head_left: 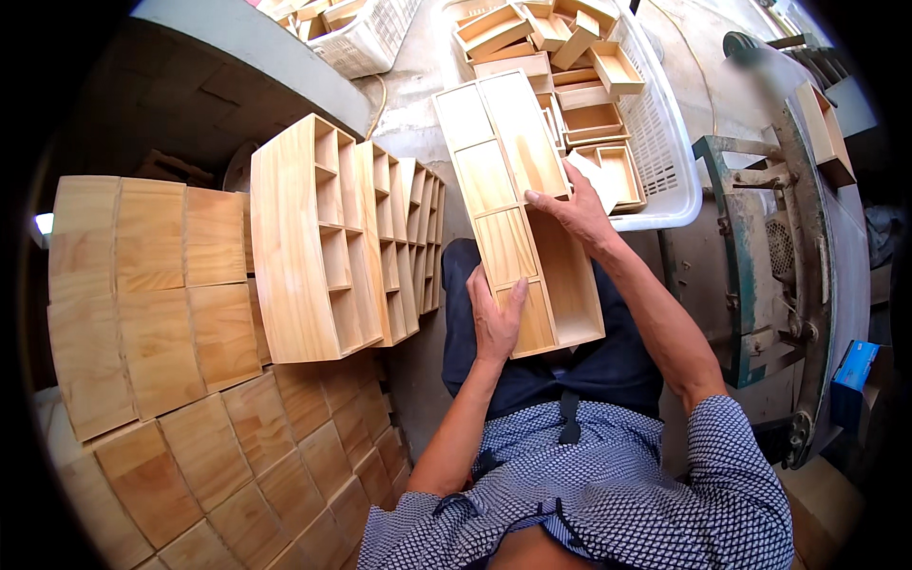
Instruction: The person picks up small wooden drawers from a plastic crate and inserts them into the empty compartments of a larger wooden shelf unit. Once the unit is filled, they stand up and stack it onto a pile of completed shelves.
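Note:
A light wooden drawer cabinet point(506, 242) rests tilted over my lap. Its left column is filled with several small drawer fronts. In the right column a long drawer front point(524, 128) fills the upper part, while the lower compartment point(567, 280) is open and bare inside. My left hand point(494, 318) grips the cabinet's left side, thumb across a lower small drawer front. My right hand point(581, 214) is closed round the right side, thumb at the long drawer's lower edge. A flat white piece point(596, 178) shows beside the right fingers; whether they hold it is unclear.
Ahead, a white plastic basket point(670, 157) holds loose wooden drawers; another basket point(366, 43) stands farther left. Cabinet frames with compartments point(299, 247) stand in a row at left, beside stacked wooden blocks point(157, 323). A metal machine point(760, 256) with a single drawer point(825, 133) on it is at right.

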The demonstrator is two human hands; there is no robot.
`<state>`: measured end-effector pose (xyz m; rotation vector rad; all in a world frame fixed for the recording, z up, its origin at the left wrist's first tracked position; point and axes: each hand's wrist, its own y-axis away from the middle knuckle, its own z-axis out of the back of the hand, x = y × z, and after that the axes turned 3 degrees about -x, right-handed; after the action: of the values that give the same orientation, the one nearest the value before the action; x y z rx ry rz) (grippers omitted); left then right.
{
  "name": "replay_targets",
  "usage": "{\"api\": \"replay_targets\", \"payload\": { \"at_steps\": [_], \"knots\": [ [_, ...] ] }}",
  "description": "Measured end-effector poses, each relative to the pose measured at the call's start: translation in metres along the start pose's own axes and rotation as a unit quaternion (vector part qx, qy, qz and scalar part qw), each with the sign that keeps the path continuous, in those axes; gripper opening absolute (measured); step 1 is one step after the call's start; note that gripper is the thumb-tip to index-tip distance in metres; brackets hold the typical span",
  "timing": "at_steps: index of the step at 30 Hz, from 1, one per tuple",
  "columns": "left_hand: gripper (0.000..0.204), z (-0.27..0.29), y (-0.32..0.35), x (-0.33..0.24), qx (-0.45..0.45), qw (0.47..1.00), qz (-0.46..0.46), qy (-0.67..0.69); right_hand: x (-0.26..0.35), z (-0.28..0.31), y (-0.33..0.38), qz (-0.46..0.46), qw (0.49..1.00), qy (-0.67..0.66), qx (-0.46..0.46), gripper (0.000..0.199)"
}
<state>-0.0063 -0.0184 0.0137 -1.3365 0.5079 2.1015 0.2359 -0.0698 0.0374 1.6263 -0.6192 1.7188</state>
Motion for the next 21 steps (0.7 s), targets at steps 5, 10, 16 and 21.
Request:
{"api": "replay_targets", "payload": {
  "at_steps": [5, 10, 16, 21],
  "knots": [
    [0.073, -0.001, -0.001, -0.001, -0.011, 1.000, 0.002, -0.011, -0.014, -0.002, -0.017, -0.020, 0.998, 0.057, -0.017, 0.088],
    [0.074, -0.002, -0.002, 0.005, -0.022, 0.999, -0.028, -0.032, -0.016, -0.003, -0.024, -0.054, 0.988, 0.142, -0.036, 0.113],
    [0.072, -0.002, -0.001, 0.005, -0.023, 0.999, -0.017, -0.034, -0.004, -0.014, -0.012, -0.010, 0.970, 0.221, -0.097, 0.093],
    [0.070, -0.004, -0.001, 0.008, -0.023, 1.000, 0.005, -0.018, -0.006, -0.004, -0.013, -0.049, 0.984, 0.164, -0.055, 0.102]
  ]
}}
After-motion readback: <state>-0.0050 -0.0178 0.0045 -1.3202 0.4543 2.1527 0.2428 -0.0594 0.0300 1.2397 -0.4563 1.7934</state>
